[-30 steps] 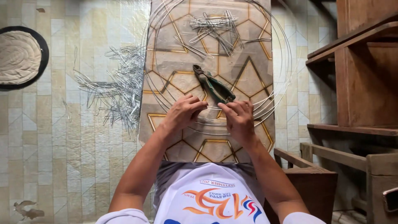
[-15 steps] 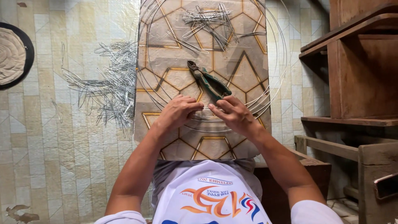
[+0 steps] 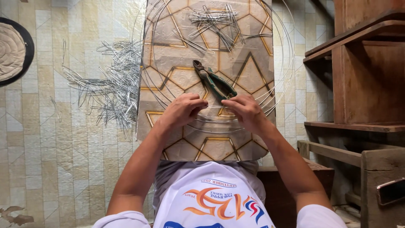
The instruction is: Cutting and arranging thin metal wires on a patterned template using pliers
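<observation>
Head view: person seated at a patterned board (image 3: 168, 139), both hands at the near edge of large wire hoops (image 3: 287, 71).
Left hand (image 3: 182, 110): fingers curled shut on the hoop wire.
Right hand (image 3: 247, 112): pinched on the same wire, close beside the left.
Pliers (image 3: 214, 81): lying unused on the board, just beyond the hands.
Progress: hoops formed; bent wire pieces (image 3: 215, 19) on the board and a larger pile (image 3: 107, 86) on the floor remain loose, apparently unattached.
Change: hands have drawn slightly closer together; the pliers stayed put.
</observation>
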